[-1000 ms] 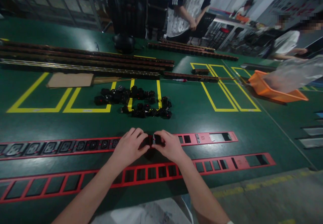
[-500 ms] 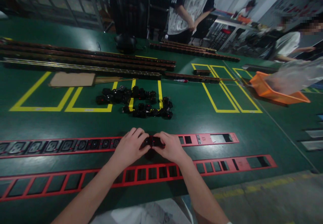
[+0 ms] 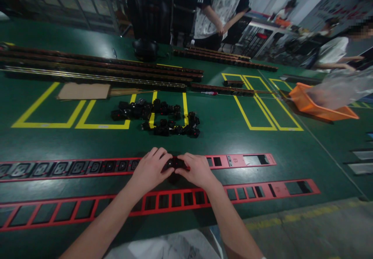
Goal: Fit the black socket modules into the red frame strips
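Observation:
My left hand (image 3: 151, 169) and my right hand (image 3: 196, 168) meet over the upper red strip frame (image 3: 236, 160). Between them are small black socket modules (image 3: 175, 163), pinched by the fingers and thumbs of both hands. How many pieces are there, and whether they sit in a slot, cannot be made out behind the fingers. To the left of my hands, a row of black sockets (image 3: 41, 168) fills the same frame. Nearer to me, beneath my forearms, lies a second red strip frame (image 3: 280, 189) with open slots.
Beyond my hands lie several loose black socket modules (image 3: 163, 128). Farther back are long dark strips (image 3: 101, 72), a cardboard piece (image 3: 84, 91) and a red-handled screwdriver (image 3: 210, 93). An orange bin (image 3: 323, 107) stands at the right. Another person (image 3: 221, 14) stands across the table.
The black pieces between my fingertips have shifted slightly, and my right fingers sit a little differently on them. Both hands remain in nearly the same place.

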`<state>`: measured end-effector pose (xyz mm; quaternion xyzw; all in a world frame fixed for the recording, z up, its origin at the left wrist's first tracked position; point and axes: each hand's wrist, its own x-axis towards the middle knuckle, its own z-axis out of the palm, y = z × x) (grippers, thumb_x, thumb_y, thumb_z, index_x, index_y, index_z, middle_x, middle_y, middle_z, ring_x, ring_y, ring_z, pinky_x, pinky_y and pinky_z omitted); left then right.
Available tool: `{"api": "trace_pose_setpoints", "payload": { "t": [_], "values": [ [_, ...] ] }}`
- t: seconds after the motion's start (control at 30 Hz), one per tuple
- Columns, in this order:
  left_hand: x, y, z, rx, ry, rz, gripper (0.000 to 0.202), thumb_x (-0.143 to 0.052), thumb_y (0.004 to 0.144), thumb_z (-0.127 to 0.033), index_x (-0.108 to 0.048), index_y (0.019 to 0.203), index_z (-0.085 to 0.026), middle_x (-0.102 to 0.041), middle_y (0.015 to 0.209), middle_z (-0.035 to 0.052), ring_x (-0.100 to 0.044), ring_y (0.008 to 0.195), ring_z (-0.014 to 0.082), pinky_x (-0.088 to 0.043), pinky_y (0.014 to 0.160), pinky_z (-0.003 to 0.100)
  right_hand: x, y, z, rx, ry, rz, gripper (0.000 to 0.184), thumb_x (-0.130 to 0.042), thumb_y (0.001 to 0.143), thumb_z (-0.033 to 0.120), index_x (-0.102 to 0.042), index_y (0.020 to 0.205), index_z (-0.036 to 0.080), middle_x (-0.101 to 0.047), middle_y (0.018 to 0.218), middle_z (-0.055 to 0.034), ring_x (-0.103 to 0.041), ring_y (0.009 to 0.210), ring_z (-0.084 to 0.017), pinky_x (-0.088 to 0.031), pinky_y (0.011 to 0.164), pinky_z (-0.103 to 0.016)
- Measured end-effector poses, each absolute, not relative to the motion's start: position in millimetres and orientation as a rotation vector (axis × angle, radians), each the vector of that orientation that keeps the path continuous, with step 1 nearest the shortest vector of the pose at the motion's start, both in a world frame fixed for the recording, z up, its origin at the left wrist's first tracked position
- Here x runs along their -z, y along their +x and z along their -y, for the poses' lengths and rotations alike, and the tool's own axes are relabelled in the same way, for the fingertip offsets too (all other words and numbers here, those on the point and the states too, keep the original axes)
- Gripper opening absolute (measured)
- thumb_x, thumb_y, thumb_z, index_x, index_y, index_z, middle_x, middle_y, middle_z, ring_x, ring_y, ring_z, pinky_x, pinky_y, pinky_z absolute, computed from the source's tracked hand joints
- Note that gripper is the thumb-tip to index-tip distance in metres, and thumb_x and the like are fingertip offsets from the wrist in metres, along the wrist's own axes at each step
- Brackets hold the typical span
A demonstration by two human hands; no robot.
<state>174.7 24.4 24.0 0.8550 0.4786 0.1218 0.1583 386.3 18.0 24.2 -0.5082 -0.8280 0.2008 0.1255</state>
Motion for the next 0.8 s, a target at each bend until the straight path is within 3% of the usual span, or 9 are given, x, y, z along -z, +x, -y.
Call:
{"api": "trace_pose_setpoints", "payload": {
  "t": [0.3, 0.53, 0.8],
  "values": [
    [-23.1, 174.5, -24.7, -0.346, 2.454, -1.373, 0.023, -0.063, 0.088, -0.029, -0.062, 0.109, -0.022, -0.059, 0.108, 0.0061, -0.052, 0.102, 0.0244, -0.052, 0.083, 0.039, -19.4, 390.4, -17.3, -0.58, -1.406, 2.404, 0.041, -0.069, 0.089, 0.039, -0.063, 0.125, 0.02, -0.067, 0.088, -0.0023, -0.061, 0.074, -0.015, -0.042, 0.065, -0.026],
    [-21.7, 174.5, -24.8, -0.351, 2.456, -1.373, 0.026, -0.066, 0.086, -0.029, -0.062, 0.111, -0.022, -0.06, 0.109, 0.0062, -0.052, 0.102, 0.0246, -0.052, 0.084, 0.039, -18.1, 390.2, -16.5, -0.624, -1.432, 2.315, 0.029, -0.074, 0.084, 0.027, -0.066, 0.112, 0.021, -0.064, 0.082, 0.0013, -0.057, 0.068, -0.012, -0.038, 0.063, -0.024],
    [-22.1, 174.6, -24.5, -0.37, 2.465, -1.38, 0.027, -0.066, 0.085, -0.029, -0.062, 0.111, -0.022, -0.06, 0.109, 0.0059, -0.053, 0.103, 0.0244, -0.053, 0.084, 0.039, -21.3, 388.8, -16.9, -0.623, -1.457, 2.33, 0.031, -0.074, 0.085, 0.027, -0.067, 0.114, 0.02, -0.063, 0.081, 0.0011, -0.056, 0.069, -0.013, -0.037, 0.063, -0.025]
  ]
}}
